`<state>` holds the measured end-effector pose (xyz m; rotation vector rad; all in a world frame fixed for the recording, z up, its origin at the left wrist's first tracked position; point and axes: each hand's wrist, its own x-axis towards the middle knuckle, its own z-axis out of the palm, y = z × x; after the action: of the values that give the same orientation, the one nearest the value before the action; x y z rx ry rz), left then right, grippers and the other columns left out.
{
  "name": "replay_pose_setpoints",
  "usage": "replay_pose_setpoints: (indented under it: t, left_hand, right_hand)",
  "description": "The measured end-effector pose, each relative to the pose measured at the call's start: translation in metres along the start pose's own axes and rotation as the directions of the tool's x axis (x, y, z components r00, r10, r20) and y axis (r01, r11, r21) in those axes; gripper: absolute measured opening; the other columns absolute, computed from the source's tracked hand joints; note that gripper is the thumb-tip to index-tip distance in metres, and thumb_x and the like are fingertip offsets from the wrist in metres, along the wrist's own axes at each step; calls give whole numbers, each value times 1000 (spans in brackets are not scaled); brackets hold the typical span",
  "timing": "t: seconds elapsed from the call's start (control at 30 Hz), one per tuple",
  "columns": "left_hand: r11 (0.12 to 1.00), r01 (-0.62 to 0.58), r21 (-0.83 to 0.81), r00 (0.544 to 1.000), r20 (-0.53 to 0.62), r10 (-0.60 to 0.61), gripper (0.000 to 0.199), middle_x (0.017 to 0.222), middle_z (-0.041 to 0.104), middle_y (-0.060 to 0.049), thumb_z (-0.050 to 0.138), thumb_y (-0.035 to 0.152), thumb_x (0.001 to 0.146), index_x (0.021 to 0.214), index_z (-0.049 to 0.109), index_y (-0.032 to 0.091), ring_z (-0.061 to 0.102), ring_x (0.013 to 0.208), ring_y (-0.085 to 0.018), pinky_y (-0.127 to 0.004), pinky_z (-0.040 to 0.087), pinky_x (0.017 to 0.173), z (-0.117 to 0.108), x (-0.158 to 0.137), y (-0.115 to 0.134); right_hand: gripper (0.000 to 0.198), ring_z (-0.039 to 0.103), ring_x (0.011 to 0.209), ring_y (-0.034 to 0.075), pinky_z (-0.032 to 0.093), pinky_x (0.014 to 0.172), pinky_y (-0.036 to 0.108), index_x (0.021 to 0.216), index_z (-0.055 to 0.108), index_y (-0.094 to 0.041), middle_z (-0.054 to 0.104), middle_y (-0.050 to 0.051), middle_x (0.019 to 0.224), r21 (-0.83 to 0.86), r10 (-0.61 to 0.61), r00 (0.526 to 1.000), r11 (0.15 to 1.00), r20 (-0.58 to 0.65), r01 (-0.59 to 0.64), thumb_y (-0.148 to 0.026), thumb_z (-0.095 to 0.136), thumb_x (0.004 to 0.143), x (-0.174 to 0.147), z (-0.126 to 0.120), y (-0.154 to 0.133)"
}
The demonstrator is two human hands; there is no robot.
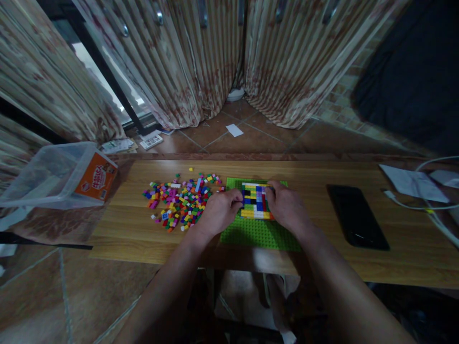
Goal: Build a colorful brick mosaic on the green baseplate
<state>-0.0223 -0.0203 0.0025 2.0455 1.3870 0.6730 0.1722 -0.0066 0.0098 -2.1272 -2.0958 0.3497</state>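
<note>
A rectangular build of toy bricks (254, 201) in yellow, white, blue, red and black sits on a green studded baseplate (260, 237). At the build's left edge, my left hand (221, 210) is closed in a pinch; whatever lies between its fingertips is too small or hidden to name. My right hand (287, 204) curls around the right edge, with thumb and fingers against the bricks, and covers part of that side. Many loose small bricks (193, 205) in mixed colours lie spread to the left of my left hand.
The wooden bench (125, 224) carries everything. A clear plastic bin (60, 177) with an orange label stands at its left end. Right of the baseplate lies a black phone (356, 217); beyond it are white cables (405, 203) and a white paper sheet (412, 184).
</note>
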Motion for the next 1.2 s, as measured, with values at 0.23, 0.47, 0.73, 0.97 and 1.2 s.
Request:
replay_pose_setpoints:
  t: [0.23, 0.47, 0.73, 0.97, 1.2]
  left_hand:
    - [992, 3, -128, 1000, -23, -6, 9, 79, 71, -1, 56, 13, 83, 81, 62, 19, 67, 74, -15, -25, 50, 71, 5, 1, -3]
    - [970, 25, -240, 1000, -9, -28, 11, 78, 71, -1, 55, 11, 81, 83, 63, 18, 67, 73, -14, -25, 50, 69, 1, 1, -3]
    - [965, 64, -254, 997, -30, -74, 15, 68, 64, 0, 50, 16, 85, 77, 63, 17, 58, 64, -12, -23, 45, 61, 1, 5, -1]
    - [962, 67, -264, 996, -44, -81, 11, 71, 65, -1, 57, 19, 84, 75, 63, 16, 57, 66, -12, -23, 44, 62, 3, 7, 0]
    - [943, 119, -312, 988, -58, -144, 8, 66, 64, 0, 61, 17, 81, 73, 63, 16, 56, 62, -12, -23, 43, 59, 8, 10, 0]
  right_hand:
    - [40, 68, 89, 26, 45, 77, 33, 123, 59, -18, 72, 13, 105, 12, 6, 1000, 1000, -13, -5, -36, 31, 99, 0, 0, 0]
    - [41, 68, 89, 26, 45, 75, 33, 122, 60, -17, 72, 14, 104, 5, 11, 1000, 1000, 2, -11, -35, 31, 99, -1, -3, -2]
    - [40, 68, 88, 25, 45, 75, 32, 122, 60, -18, 73, 13, 103, 4, 17, 1000, 1000, 10, -17, -36, 31, 99, -1, -3, -2]
    - [41, 68, 89, 26, 45, 76, 33, 123, 60, -17, 72, 14, 105, 11, -3, 1000, 1000, -11, 3, -35, 31, 99, -1, -1, -1]
    - [42, 68, 90, 26, 46, 77, 33, 126, 59, -17, 72, 15, 107, 18, 14, 1000, 1000, -17, -13, -37, 32, 99, 0, 1, 0]
